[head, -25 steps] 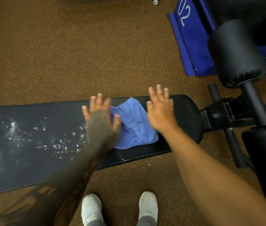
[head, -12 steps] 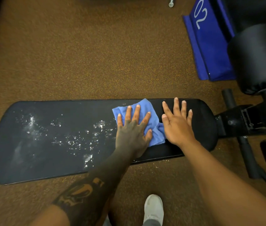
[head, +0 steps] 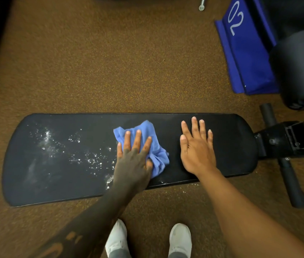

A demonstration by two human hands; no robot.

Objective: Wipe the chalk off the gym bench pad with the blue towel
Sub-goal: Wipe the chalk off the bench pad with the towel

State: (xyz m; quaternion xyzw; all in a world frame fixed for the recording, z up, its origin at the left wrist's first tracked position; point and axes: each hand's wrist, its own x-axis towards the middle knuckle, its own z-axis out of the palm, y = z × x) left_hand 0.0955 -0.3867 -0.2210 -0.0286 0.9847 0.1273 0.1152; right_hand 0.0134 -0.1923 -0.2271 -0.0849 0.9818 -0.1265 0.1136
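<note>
Bench pad (head: 231, 146): black, lengthwise on brown floor (head: 91, 71). Chalk (head: 91, 161): white specks across the pad's left half. Blue towel (head: 147, 135): bunched mid-pad, under left hand (head: 132, 162), fingers spread, pressing flat. Right hand (head: 196, 151): fingers spread, palm flat on bare pad, just beside towel.

Both hands (head: 132, 161) (head: 196, 149) flat, fingers spread, seemingly pressing down.

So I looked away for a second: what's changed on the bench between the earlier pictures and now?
The left hand came down onto the blue towel and pushed it left toward the chalk, away from the right hand. The right hand settled flat on the bench pad, off the towel. The chalk on the pad's left half looks mostly as it was.
</note>
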